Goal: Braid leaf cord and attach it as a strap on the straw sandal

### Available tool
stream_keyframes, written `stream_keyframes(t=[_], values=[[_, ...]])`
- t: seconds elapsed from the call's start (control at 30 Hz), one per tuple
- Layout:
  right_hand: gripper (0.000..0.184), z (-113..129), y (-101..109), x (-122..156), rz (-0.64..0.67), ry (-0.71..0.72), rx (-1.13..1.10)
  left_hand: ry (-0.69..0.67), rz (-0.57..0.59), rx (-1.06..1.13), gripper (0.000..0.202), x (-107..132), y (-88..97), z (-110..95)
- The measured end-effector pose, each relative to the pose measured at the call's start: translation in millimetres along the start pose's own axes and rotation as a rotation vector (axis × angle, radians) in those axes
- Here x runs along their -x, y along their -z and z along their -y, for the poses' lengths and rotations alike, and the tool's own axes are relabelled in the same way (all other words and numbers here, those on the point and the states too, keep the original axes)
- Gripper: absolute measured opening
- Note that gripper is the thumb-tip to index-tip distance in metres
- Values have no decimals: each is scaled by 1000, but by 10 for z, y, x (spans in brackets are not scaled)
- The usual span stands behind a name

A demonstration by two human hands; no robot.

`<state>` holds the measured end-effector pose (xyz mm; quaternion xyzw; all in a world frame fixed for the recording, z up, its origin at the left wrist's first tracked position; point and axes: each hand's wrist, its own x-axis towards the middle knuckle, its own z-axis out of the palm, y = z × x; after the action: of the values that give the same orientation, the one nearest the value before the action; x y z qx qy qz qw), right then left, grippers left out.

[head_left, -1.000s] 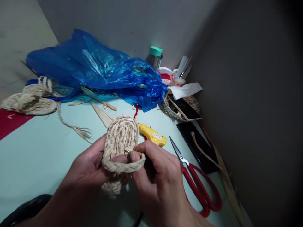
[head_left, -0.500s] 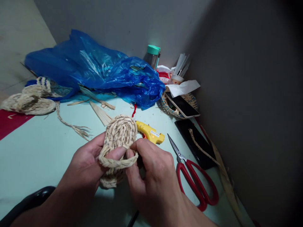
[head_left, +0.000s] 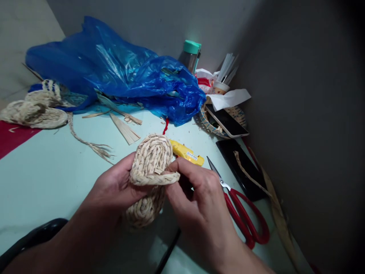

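A small woven straw slipper [head_left: 152, 154], its sole coiled from braided fibre, is held up over the table between both hands. My left hand [head_left: 114, 186] grips it from the left side, fingers behind the sole and thumb under the strap. Across the sole runs a braided strap [head_left: 151, 179]. My right hand [head_left: 196, 194] pinches the strap's right end at the sole's right edge. Just behind lies a yellow glue gun [head_left: 186, 152], partly hidden by the slipper and right hand. Red-handled scissors [head_left: 242, 213] rest to the right of my right hand.
A blue plastic bag [head_left: 122, 76] spreads across the back. More braided straw pieces [head_left: 37, 110] lie at the left. A woven basket [head_left: 209, 123] with a phone on it, a black flat device [head_left: 242, 167] and a green-lidded bottle [head_left: 189, 55] stand right of the middle, near the wall.
The strap, looped loosely before, now lies flatter across the sole. My left thumb has moved from above the strap to beneath it. The camera view has shifted slightly.
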<state>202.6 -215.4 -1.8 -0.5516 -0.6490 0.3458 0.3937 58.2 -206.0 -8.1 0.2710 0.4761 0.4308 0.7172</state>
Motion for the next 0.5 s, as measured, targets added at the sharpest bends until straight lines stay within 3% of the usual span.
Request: stream_keyframes(t=[0.17, 0.37, 0.5], values=[[15, -11, -5, 2, -35, -5, 53, -70, -41, -95, 84, -5, -48, -3], [16, -21, 85, -49, 92, -88, -187, -224, -45, -182, 86, -15, -56, -25], [18, -7, 86, -36, 79, -84, -201, -265, -48, -258, 51, -22, -40, -9]])
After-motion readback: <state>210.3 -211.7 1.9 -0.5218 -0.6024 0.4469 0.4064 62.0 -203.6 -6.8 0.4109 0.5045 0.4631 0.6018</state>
